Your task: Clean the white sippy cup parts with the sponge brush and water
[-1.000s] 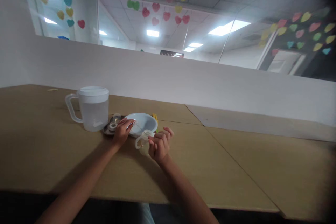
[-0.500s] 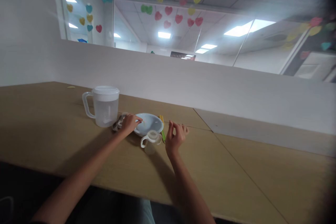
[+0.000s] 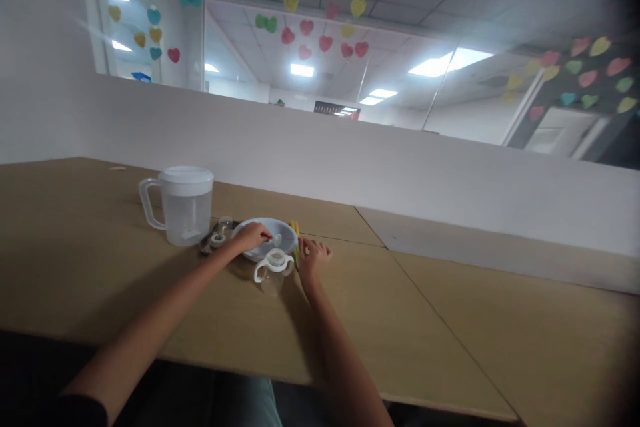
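Observation:
Over the white bowl (image 3: 250,256), my left hand (image 3: 251,235) pinches a small translucent piece (image 3: 277,239), perhaps a bottle teat. My right hand (image 3: 313,258) is beside the bowl's right rim, fingers closed in a pinch; whatever they may hold is too small to make out. In front of the bowl stands a clear baby bottle (image 3: 273,280) with a white two-handled collar and an open top. Left of the bowl, partly behind my left hand, a dark tray (image 3: 205,245) carries a white ring (image 3: 218,239) and a small clear cup (image 3: 225,223).
A lidded clear pitcher (image 3: 187,213) holding liquid stands at the left. Yellow and green handled items (image 3: 295,228) lie at the bowl's right side. The wooden table (image 3: 425,347) meets a white wall (image 3: 300,160) behind, under a window with heart-shaped stickers.
My right hand has come closer to the bowl's right rim. The small translucent piece in my left hand now shows more plainly over the bowl. The whole view has shifted slightly.

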Demonstrator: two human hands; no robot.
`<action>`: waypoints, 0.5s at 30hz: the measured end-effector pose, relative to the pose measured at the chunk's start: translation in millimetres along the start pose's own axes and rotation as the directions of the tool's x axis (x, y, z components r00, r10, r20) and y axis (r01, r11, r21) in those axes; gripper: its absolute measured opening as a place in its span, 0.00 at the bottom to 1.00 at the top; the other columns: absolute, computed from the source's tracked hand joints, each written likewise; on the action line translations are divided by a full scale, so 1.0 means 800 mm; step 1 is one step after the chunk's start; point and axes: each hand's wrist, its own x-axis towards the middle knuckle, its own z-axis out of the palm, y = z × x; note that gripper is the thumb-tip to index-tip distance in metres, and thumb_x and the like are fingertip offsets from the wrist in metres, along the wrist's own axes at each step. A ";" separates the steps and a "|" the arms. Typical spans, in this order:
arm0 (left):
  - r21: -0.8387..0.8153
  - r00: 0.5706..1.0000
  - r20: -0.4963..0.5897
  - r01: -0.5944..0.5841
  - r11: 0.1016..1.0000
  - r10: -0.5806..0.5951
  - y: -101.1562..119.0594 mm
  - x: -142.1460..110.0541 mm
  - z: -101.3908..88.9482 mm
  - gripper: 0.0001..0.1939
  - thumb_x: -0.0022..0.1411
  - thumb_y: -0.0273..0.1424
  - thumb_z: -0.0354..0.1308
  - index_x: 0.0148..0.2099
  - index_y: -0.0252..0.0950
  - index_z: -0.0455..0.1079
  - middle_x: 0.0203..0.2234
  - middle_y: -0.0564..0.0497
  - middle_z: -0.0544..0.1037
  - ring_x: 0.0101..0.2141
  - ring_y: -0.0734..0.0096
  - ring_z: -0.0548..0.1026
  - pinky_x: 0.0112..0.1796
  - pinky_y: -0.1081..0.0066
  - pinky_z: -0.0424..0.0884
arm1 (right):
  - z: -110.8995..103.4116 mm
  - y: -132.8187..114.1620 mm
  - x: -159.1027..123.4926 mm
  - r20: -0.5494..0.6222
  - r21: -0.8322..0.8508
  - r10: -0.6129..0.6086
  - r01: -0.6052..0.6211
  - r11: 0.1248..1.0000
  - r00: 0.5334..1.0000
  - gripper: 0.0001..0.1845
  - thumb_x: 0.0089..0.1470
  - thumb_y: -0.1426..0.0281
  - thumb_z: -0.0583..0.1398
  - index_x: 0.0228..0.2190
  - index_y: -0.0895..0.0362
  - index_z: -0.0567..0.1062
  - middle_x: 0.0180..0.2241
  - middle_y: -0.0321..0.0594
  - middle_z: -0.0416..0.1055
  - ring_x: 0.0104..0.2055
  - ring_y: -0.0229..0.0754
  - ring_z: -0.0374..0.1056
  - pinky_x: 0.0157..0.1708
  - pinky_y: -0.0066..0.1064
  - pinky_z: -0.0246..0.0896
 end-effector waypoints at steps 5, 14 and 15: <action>-0.052 0.989 -0.150 -0.002 0.999 -0.006 0.000 -0.007 -0.018 0.13 0.60 0.31 0.53 0.44 0.40 0.76 0.43 0.48 0.79 0.45 0.65 0.75 0.46 0.71 0.66 | 0.004 -0.002 -0.002 0.243 -0.084 0.103 -0.085 0.993 0.965 0.17 0.60 0.67 0.51 0.29 0.55 0.79 0.32 0.42 0.76 0.36 0.41 0.68 0.39 0.32 0.47; -0.256 0.895 -0.446 -0.130 0.958 0.003 0.061 -0.034 -0.066 0.16 0.61 0.35 0.53 0.45 0.33 0.75 0.39 0.46 0.80 0.39 0.62 0.77 0.40 0.69 0.71 | 0.004 -0.007 -0.002 0.207 0.058 0.133 -0.148 0.987 0.969 0.20 0.64 0.67 0.44 0.37 0.57 0.75 0.35 0.45 0.75 0.38 0.43 0.69 0.40 0.34 0.51; -0.282 0.884 -0.467 -0.157 0.947 0.008 0.069 -0.040 -0.069 0.16 0.60 0.35 0.53 0.44 0.33 0.76 0.39 0.46 0.80 0.39 0.61 0.77 0.40 0.69 0.71 | 0.002 -0.008 -0.001 0.163 0.115 0.128 -0.148 0.982 0.978 0.20 0.64 0.67 0.44 0.37 0.57 0.74 0.35 0.44 0.75 0.38 0.43 0.69 0.40 0.35 0.51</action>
